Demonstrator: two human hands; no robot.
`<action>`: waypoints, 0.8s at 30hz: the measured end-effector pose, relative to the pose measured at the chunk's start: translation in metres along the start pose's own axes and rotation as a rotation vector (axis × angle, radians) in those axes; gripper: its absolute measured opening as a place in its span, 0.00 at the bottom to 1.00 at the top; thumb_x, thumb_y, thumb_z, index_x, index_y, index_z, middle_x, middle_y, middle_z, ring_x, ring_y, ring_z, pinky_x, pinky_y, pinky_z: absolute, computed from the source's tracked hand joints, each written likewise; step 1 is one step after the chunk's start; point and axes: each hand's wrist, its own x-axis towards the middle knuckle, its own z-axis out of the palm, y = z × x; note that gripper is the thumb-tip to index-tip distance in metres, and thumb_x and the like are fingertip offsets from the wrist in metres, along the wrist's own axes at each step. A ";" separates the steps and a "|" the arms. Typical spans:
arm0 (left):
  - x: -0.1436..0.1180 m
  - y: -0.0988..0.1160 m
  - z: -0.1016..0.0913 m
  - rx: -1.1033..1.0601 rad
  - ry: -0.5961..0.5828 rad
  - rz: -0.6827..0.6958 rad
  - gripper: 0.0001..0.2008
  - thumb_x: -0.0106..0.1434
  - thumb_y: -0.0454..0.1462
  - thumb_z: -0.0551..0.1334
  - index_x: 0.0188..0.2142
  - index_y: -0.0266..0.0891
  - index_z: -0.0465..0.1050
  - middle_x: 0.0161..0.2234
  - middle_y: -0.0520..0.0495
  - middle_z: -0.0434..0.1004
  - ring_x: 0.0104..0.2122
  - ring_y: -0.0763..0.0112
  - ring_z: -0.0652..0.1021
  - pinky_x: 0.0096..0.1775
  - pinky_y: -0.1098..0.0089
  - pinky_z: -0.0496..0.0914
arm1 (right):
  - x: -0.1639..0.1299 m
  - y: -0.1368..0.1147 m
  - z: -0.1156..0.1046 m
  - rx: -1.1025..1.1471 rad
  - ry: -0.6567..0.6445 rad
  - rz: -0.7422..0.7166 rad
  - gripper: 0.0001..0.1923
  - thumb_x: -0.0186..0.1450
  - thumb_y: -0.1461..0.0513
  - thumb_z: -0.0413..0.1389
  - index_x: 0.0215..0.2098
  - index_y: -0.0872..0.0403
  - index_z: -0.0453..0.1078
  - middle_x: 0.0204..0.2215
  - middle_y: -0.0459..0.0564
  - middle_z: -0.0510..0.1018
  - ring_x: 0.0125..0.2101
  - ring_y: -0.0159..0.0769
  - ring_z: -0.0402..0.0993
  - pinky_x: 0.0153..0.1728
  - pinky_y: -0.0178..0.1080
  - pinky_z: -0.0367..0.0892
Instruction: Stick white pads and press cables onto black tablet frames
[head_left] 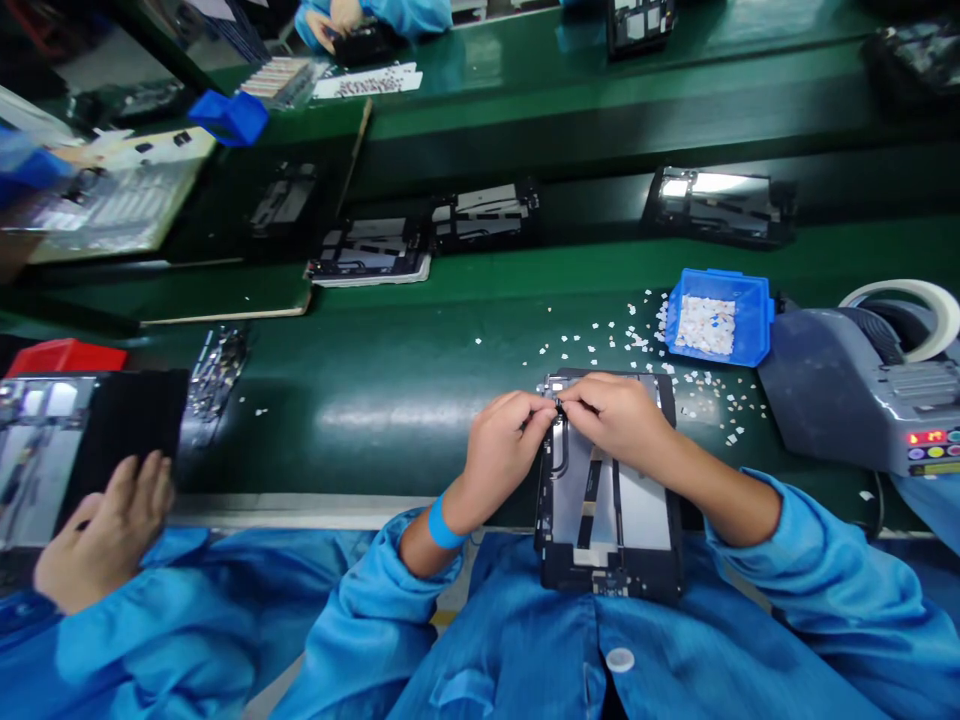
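Centrally, a flat black rectangular tablet chassis (609,520) lies with its far end on the glossy green bench (390,400) and its near end over the person's lap. Its open back shows matt grey metal plates, thin black ribbon strips and a dark plastic frame. The left hand (501,448) and right hand (616,415) meet at its upper left corner, fingertips pinched together on a small dark part there; what the part is cannot be told. Small white paper scraps (622,340) litter the bench beyond, beside a blue plastic bin (754,320). A grey moulded tape dispenser (847,395) stands at right.
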 end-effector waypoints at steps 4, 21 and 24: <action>0.001 0.000 0.003 -0.024 -0.002 -0.051 0.08 0.70 0.39 0.63 0.38 0.44 0.81 0.35 0.49 0.84 0.36 0.65 0.81 0.43 0.66 0.74 | -0.002 -0.002 0.005 -0.065 0.121 0.057 0.11 0.70 0.65 0.54 0.38 0.51 0.79 0.36 0.49 0.84 0.37 0.37 0.79 0.40 0.37 0.69; 0.007 -0.001 0.007 -0.312 0.020 -0.230 0.07 0.67 0.40 0.65 0.36 0.41 0.82 0.33 0.49 0.85 0.32 0.68 0.81 0.36 0.69 0.74 | -0.010 -0.002 0.006 -0.181 0.113 -0.037 0.13 0.76 0.57 0.53 0.41 0.52 0.78 0.38 0.53 0.83 0.40 0.41 0.78 0.45 0.42 0.69; 0.004 0.000 0.006 -0.251 0.008 -0.187 0.07 0.68 0.39 0.65 0.36 0.42 0.83 0.33 0.49 0.85 0.33 0.66 0.81 0.39 0.67 0.74 | -0.005 -0.005 0.014 -0.207 0.137 -0.031 0.14 0.76 0.60 0.51 0.36 0.52 0.77 0.34 0.52 0.82 0.37 0.40 0.77 0.42 0.40 0.68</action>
